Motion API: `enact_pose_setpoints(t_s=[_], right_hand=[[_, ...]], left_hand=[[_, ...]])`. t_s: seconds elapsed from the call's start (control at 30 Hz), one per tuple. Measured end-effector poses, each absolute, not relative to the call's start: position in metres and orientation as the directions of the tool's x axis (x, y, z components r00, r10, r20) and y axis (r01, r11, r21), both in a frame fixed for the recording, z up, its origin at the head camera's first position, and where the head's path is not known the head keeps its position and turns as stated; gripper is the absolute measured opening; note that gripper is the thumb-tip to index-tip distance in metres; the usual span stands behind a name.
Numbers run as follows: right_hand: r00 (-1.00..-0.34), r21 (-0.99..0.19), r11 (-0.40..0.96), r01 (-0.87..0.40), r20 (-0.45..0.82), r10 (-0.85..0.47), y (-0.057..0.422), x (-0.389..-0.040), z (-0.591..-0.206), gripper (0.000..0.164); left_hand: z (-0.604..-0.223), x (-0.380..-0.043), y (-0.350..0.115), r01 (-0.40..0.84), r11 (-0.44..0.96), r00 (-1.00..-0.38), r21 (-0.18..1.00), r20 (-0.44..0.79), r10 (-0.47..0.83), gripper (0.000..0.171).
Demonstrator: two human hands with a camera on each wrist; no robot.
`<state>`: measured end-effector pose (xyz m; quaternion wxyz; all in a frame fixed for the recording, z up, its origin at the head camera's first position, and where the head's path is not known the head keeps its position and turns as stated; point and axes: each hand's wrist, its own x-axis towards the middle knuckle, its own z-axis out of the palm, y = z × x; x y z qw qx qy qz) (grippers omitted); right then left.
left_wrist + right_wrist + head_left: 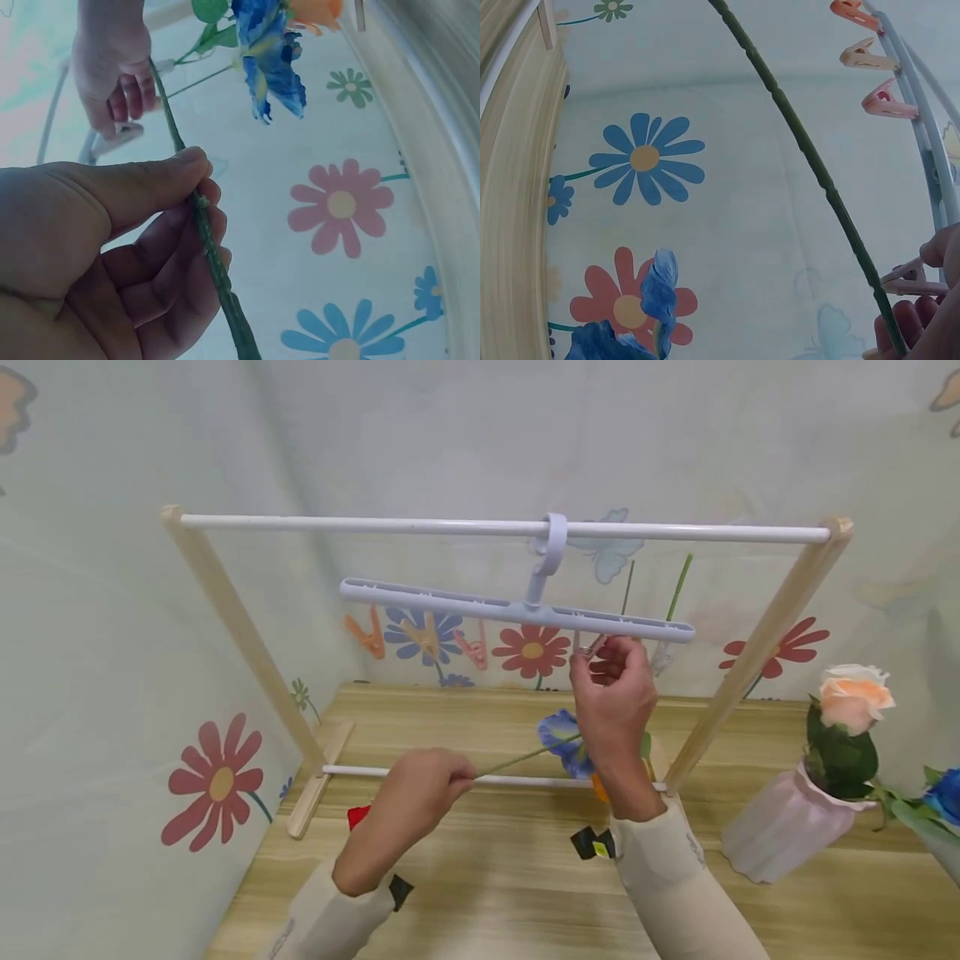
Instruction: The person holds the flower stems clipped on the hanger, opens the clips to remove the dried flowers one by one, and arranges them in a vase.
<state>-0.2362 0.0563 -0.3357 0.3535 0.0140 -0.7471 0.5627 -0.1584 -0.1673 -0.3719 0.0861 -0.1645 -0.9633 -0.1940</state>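
My left hand pinches a green flower stem between thumb and fingers. The stem slants up to the right and passes by my right wrist; whether the right hand touches it I cannot tell. My right hand pinches a pale pink clothes peg under the right half of a pale lilac clip hanger. A blue artificial flower hangs head down beyond the right wrist, with an orange flower beside it. Two stem ends rise above the hanger's right part.
The hanger hooks over the white rail of a wooden rack. Orange, beige and pink pegs hang on its left half. A pinkish vase with a peach rose stands right on the table. Something red shows beside the left forearm.
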Motion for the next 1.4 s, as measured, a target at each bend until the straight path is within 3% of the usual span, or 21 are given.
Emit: enact_pose_setpoints(t_s=[0.23, 0.37, 0.47, 0.6, 0.7, 0.83, 1.0, 1.17, 1.27, 1.4], right_hand=[[-0.723, -0.819, 0.361, -0.447, 0.568, 0.393, 0.061, -0.236, -0.334, 0.037], [-0.698, -0.763, 0.427, -0.485, 0.632, 0.337, 0.066, -0.227, -0.336, 0.031], [-0.679, -0.639, 0.554, -0.534, 0.714, 0.170, 0.069, -0.215, -0.342, 0.025], [-0.630, -0.363, 0.684, -0.633, 0.755, -0.182, 0.072, -0.200, -0.353, 0.025], [-0.591, -0.191, 0.694, -0.694, 0.702, -0.397, 0.073, -0.194, -0.360, 0.029], [-0.583, -0.067, 0.687, -0.723, 0.594, -0.555, 0.072, -0.189, -0.367, 0.027], [-0.673, -0.072, 0.738, -0.671, 0.479, -0.564, 0.070, -0.181, -0.369, 0.012], [-0.772, -0.115, 0.804, -0.583, 0.386, -0.505, 0.067, -0.173, -0.367, 0.015], [-0.782, -0.109, 0.815, -0.569, 0.376, -0.496, 0.067, -0.171, -0.367, 0.020], [-0.739, -0.076, 0.802, -0.593, 0.447, -0.504, 0.070, -0.170, -0.366, 0.022]], left_hand=[[-0.362, -0.162, -0.152, 0.398, 0.878, -0.910, 0.268, 0.236, 0.341, 0.003], [-0.358, -0.163, -0.144, 0.413, 0.874, -0.902, 0.256, 0.246, 0.354, 0.005], [-0.356, -0.162, -0.138, 0.429, 0.872, -0.891, 0.234, 0.269, 0.366, 0.005], [-0.353, -0.163, -0.130, 0.444, 0.873, -0.877, 0.199, 0.298, 0.378, 0.004], [-0.350, -0.165, -0.123, 0.449, 0.879, -0.869, 0.160, 0.307, 0.388, 0.003], [-0.350, -0.166, -0.114, 0.453, 0.890, -0.856, 0.055, 0.306, 0.417, 0.005], [-0.352, -0.163, -0.101, 0.468, 0.881, -0.821, -0.077, 0.330, 0.465, 0.007], [-0.355, -0.160, -0.091, 0.466, 0.872, -0.791, -0.151, 0.371, 0.487, 0.008], [-0.356, -0.157, -0.088, 0.472, 0.870, -0.788, -0.144, 0.375, 0.489, 0.008], [-0.352, -0.156, -0.086, 0.468, 0.873, -0.792, -0.135, 0.373, 0.483, 0.008]])
